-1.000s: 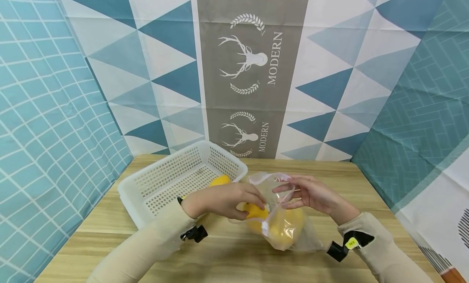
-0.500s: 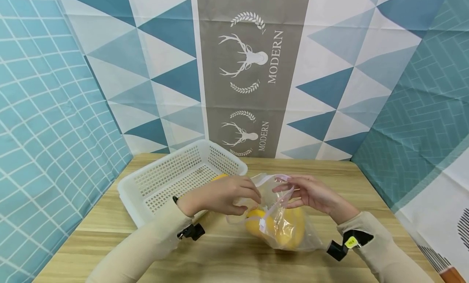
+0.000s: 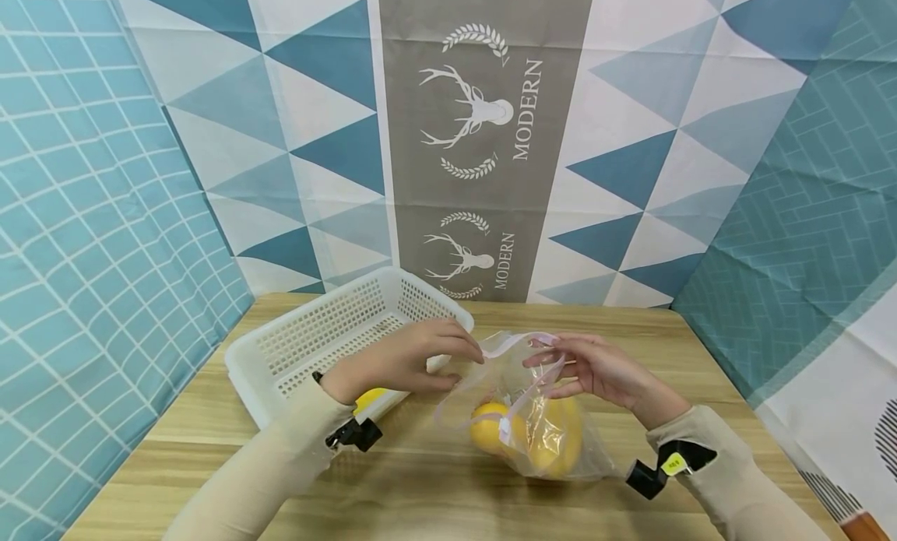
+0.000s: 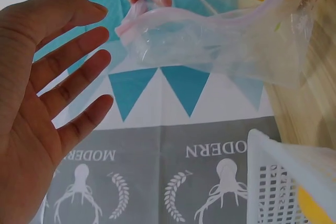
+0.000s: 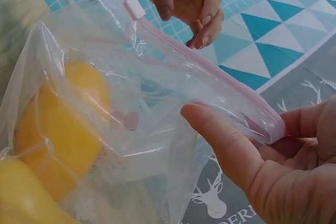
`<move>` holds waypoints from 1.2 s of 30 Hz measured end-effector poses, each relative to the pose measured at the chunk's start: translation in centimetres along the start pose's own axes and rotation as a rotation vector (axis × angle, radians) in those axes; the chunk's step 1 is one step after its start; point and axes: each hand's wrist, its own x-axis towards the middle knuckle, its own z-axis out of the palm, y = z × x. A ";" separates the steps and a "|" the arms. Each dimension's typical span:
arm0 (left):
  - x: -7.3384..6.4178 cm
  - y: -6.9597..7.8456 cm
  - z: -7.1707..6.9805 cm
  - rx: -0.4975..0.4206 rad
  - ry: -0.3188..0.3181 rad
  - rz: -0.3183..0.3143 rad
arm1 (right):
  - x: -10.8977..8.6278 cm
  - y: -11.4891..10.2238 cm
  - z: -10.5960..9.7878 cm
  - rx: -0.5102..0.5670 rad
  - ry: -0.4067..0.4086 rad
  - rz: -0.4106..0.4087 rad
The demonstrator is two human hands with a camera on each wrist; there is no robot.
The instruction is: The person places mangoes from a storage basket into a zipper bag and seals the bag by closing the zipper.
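A clear slider zip bag [image 3: 592, 451] with a pink seal sits mid-table, its mouth spread apart. Smooth yellow fruits [image 5: 63, 129], rounded and mango-like, lie inside it. My right hand [image 3: 596, 370] grips the far corner of the bag's mouth between curled fingers, its thumb [image 5: 226, 140] stretched along the plastic. The white slider [image 5: 135, 8] is at the opposite end of the seal. Left of the bag, over the near right side of the basket, hovers my left hand [image 3: 413, 358]; its fingers [image 4: 79, 69] are spread and hold nothing.
The white perforated plastic basket [image 3: 241, 362] stands at the left on the wooden table [image 3: 434, 502]. Another yellow fruit [image 3: 369, 398] is inside it, partly covered by the left hand. Patterned cloth walls [image 3: 483, 159] enclose the back and sides.
My left hand has let go of a yellow fruit in the bag and drawn back left toward the basket. The right hand keeps its hold on the bag's mouth.
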 end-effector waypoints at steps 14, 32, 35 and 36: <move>-1.9 -1.6 -1.1 0.088 0.108 -0.149 | -0.3 -0.1 -0.2 0.003 -0.019 -0.026; -4.8 -4.5 -1.0 0.147 0.127 -0.547 | -0.4 -0.1 -0.4 0.010 -0.007 -0.029; -5.2 -4.9 -0.9 0.151 0.127 -0.588 | -0.4 -0.1 -0.4 0.014 -0.018 -0.032; -5.4 -5.0 -0.8 0.153 0.126 -0.600 | -0.4 -0.1 -0.4 0.015 -0.022 -0.034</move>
